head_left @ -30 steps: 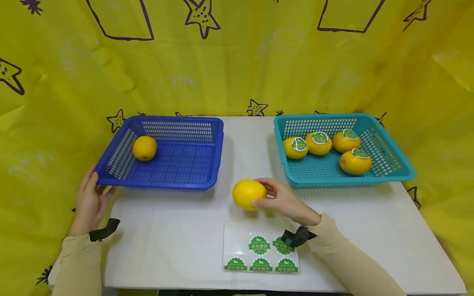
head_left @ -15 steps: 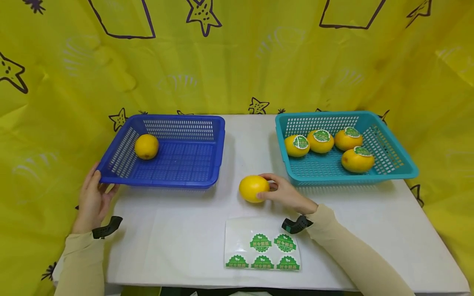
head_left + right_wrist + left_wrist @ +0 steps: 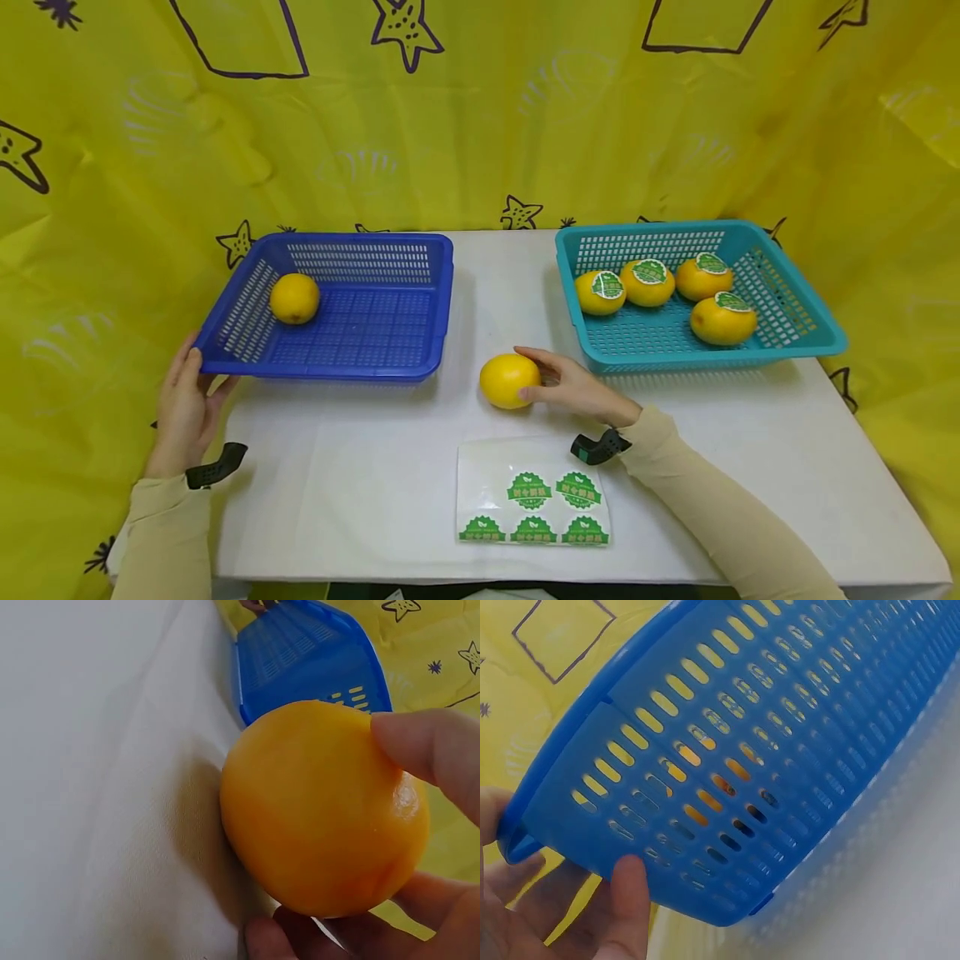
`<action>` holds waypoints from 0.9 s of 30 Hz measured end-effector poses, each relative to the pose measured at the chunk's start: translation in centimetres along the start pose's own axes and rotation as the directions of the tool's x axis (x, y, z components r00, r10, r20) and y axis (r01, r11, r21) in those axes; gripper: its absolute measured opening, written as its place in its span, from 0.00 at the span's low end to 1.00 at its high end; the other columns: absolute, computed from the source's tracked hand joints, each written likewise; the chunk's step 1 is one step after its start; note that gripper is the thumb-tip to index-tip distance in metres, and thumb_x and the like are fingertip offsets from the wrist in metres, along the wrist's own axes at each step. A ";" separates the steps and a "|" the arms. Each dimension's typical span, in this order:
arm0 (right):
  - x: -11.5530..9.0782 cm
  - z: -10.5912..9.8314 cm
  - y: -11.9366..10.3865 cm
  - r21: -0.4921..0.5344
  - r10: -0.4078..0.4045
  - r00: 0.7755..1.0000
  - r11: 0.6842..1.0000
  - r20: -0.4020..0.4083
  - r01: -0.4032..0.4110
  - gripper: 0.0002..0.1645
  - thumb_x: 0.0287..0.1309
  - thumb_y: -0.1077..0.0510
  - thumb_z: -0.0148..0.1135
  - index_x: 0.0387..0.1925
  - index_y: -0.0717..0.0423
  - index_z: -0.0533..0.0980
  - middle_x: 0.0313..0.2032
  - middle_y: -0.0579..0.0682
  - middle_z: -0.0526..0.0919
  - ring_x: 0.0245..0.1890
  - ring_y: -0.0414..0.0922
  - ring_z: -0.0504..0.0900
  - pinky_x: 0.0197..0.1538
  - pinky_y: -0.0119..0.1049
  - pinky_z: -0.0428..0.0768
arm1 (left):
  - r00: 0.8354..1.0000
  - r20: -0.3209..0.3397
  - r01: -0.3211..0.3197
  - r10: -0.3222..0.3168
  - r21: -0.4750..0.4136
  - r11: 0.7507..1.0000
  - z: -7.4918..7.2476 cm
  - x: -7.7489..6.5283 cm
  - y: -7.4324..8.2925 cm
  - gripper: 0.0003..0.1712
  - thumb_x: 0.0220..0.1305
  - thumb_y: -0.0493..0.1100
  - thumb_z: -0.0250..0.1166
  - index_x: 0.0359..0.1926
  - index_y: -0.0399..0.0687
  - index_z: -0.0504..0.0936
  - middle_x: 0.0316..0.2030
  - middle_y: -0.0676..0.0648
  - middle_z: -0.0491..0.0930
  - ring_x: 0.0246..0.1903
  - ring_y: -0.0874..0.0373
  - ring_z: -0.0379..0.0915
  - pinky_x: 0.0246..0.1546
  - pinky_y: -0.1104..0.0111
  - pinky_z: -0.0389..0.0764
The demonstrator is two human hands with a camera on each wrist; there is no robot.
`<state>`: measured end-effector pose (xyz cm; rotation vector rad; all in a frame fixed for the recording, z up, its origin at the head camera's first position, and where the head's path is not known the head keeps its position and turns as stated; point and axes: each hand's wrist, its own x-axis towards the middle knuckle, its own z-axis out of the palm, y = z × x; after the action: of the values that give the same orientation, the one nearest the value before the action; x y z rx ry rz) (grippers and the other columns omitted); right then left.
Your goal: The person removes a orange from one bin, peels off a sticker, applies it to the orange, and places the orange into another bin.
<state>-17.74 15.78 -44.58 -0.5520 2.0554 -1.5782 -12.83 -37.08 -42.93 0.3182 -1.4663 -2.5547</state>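
Note:
My right hand holds a plain yellow oval fruit at its right side, over the middle of the white table. In the right wrist view, thumb and fingers lie round the fruit, close against the table; I cannot tell whether it touches. My left hand grips the near left corner of the blue basket, thumb outside the wall in the left wrist view. Inside that basket sits one yellow fruit with no sticker in sight.
At the back right stands a teal basket with several yellow fruits bearing green stickers. A sheet with several round green stickers lies near the front edge. Behind the table hangs a yellow curtain.
The fruit in my right hand has moved slightly back and looks smaller, as if lowered toward the table. My left hand has stayed at the blue basket's corner.

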 end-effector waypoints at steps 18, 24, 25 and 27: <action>-1.4 0.3 -0.5 -0.080 -0.062 0.996 0.995 -0.064 0.056 0.46 0.62 0.56 0.67 0.74 0.59 0.54 0.73 0.56 0.53 0.72 0.54 0.52 0.68 0.50 0.57 | 0.633 0.174 -0.681 0.755 0.590 0.434 13.7 -8.5 -0.6 0.22 0.69 0.33 0.56 0.60 0.25 0.70 0.59 0.32 0.71 0.60 0.47 0.64 0.59 0.65 0.67; -3.8 0.4 -1.5 -0.188 -0.122 0.985 0.977 -0.120 0.098 0.41 0.64 0.53 0.65 0.73 0.54 0.58 0.73 0.49 0.56 0.72 0.47 0.52 0.69 0.50 0.56 | 0.609 0.432 -0.792 0.665 0.377 0.481 15.7 -9.6 -4.1 0.22 0.67 0.29 0.57 0.58 0.17 0.68 0.55 0.28 0.72 0.55 0.46 0.69 0.54 0.67 0.72; -4.3 0.5 -1.6 -0.196 -0.128 0.984 0.975 -0.126 0.102 0.40 0.64 0.53 0.65 0.73 0.53 0.59 0.73 0.48 0.57 0.72 0.46 0.52 0.69 0.49 0.56 | 0.611 0.473 -0.792 0.635 0.352 0.500 15.7 -9.6 -4.9 0.22 0.67 0.28 0.57 0.59 0.18 0.68 0.56 0.29 0.72 0.55 0.46 0.69 0.54 0.67 0.72; -5.4 0.8 -1.9 -0.204 -0.138 0.981 0.973 -0.133 0.109 0.38 0.64 0.54 0.65 0.72 0.53 0.62 0.72 0.48 0.59 0.71 0.45 0.54 0.69 0.49 0.57 | 0.621 0.544 -0.777 0.564 0.336 0.532 15.8 -9.8 -6.4 0.25 0.65 0.26 0.57 0.62 0.22 0.66 0.57 0.31 0.72 0.55 0.47 0.70 0.53 0.67 0.73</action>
<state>-12.85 17.83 -42.20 -0.6639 2.3457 -1.5345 -8.01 -18.29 -39.80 -0.6363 -1.9287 -1.5461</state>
